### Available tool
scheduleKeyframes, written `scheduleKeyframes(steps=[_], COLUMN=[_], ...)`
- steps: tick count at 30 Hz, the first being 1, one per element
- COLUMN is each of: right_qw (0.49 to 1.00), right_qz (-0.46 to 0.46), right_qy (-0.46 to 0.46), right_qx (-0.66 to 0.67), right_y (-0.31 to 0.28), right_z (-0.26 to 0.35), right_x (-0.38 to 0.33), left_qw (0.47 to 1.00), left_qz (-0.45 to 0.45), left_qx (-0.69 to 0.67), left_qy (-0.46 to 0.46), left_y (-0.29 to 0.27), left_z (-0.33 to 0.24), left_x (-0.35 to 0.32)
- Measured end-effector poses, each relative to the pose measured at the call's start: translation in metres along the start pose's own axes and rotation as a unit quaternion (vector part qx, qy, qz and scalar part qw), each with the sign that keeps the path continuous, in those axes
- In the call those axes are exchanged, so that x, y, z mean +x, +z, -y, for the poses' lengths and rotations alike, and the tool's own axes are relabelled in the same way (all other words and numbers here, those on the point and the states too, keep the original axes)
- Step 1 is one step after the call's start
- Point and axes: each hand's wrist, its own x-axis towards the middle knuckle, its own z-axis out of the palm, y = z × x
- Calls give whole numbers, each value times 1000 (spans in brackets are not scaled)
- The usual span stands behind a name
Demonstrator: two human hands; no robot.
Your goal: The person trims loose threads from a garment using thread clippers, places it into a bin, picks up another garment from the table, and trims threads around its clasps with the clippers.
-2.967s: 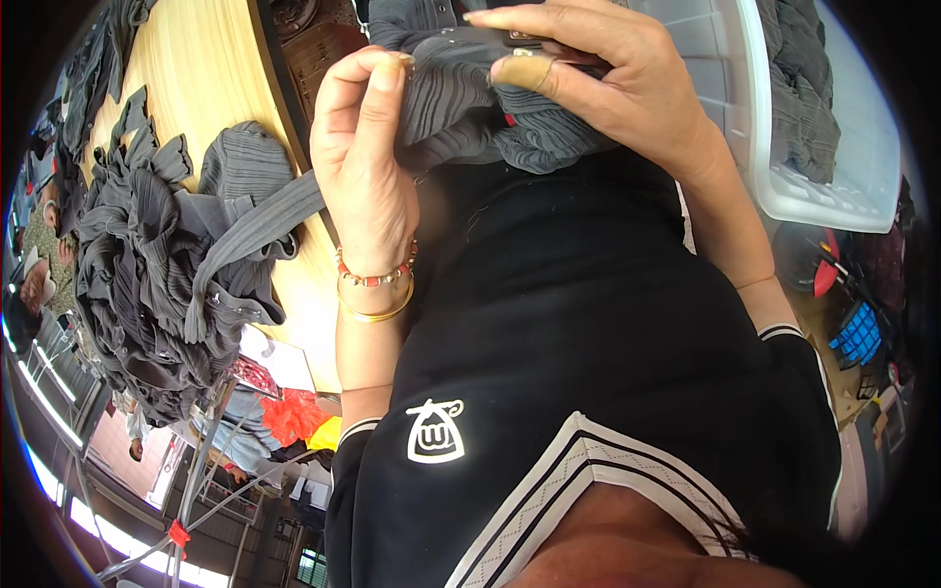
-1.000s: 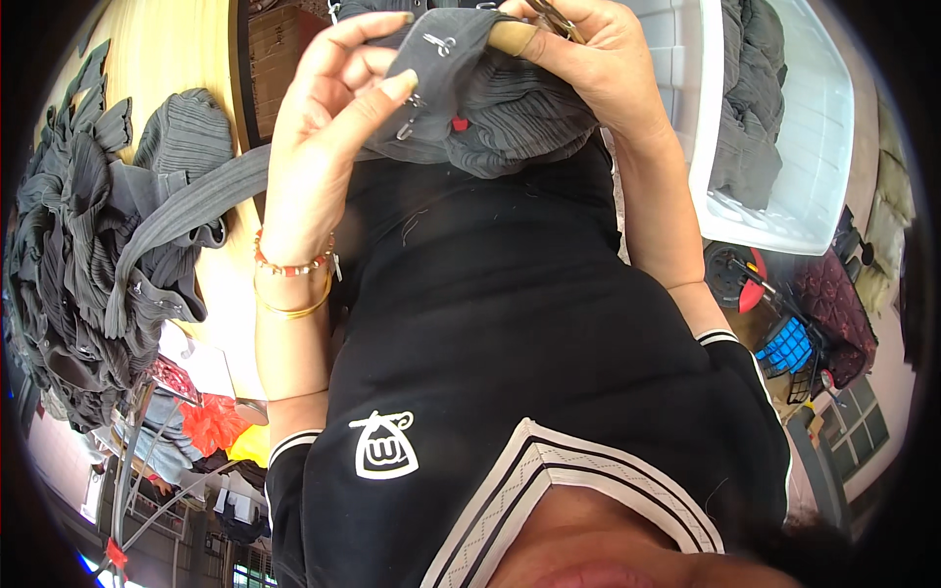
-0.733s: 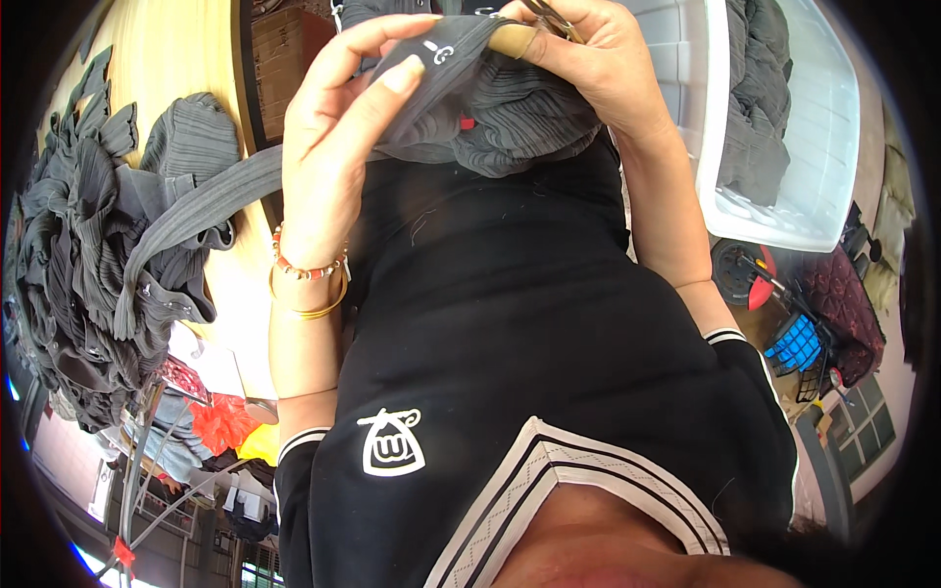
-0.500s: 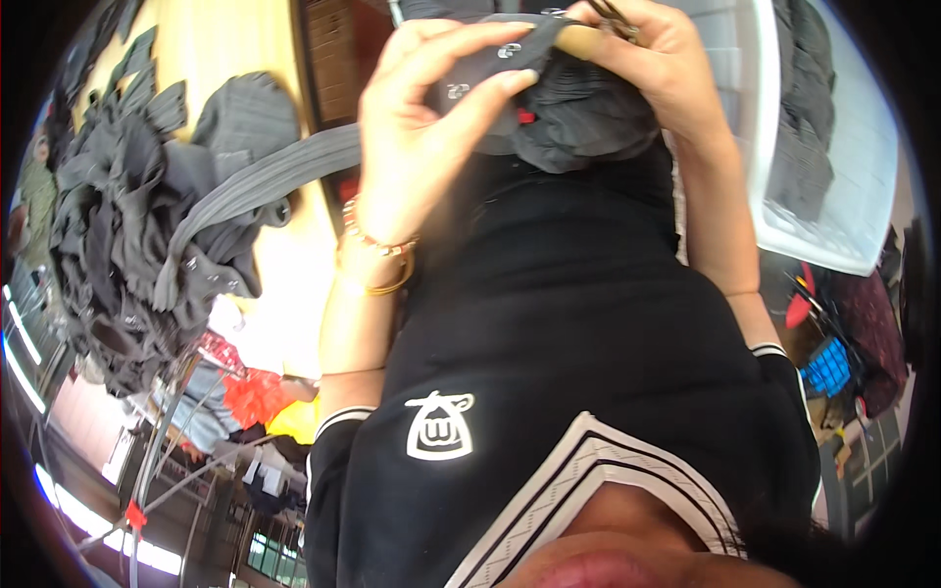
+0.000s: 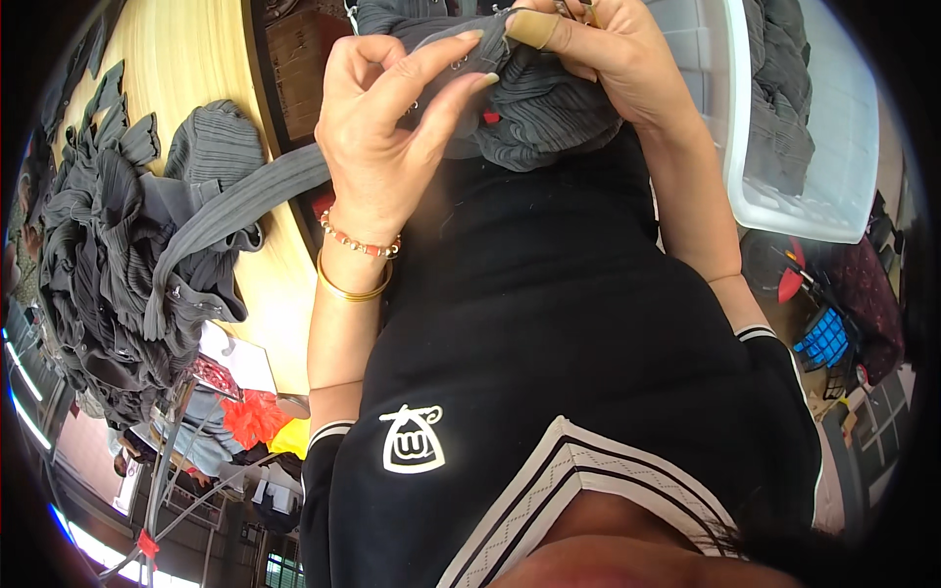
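Note:
My left hand [image 5: 387, 118] pinches the flat edge of a grey pleated garment [image 5: 534, 108] that is bunched against my black shirt at the top of the view. My right hand [image 5: 608, 54], with a tan bandage on one finger, grips the same garment from the right and also holds a small metal tool, mostly hidden at the upper edge. A long grey strap of the fabric [image 5: 245, 201] runs left from under my left hand to the table.
A heap of grey pleated garments [image 5: 108, 265] lies on the yellow wooden table [image 5: 176, 59] at the left. A clear plastic bin [image 5: 814, 127] with more grey fabric stands at the right. Coloured items and a blue basket [image 5: 823, 338] sit lower right.
My left hand has shifted its pinch along the garment's edge and the fabric has been turned a little. My head view has swung slightly, and the right hand has stayed on the garment.

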Motion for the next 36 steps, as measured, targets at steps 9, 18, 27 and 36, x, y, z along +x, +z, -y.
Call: scheduleKeyframes(steps=[9, 18, 27, 36], right_qw=[999, 999, 999, 997], right_qz=[-23, 9, 1, -51], right_qy=[28, 22, 8, -4], right_qx=[-12, -49, -54, -54], right_y=[3, -1, 1, -4], right_z=[4, -4, -10, -8], right_x=[-3, -3, -4, -4], left_qw=[999, 864, 742, 905], left_qz=[-32, -59, -99, 6], left_qx=[3, -434, -559, -352], left_qy=[1, -250, -355, -239], left_y=[0, 0, -6, -7], left_z=[-1, 0, 9, 11], left_x=[0, -5, -8, -8])
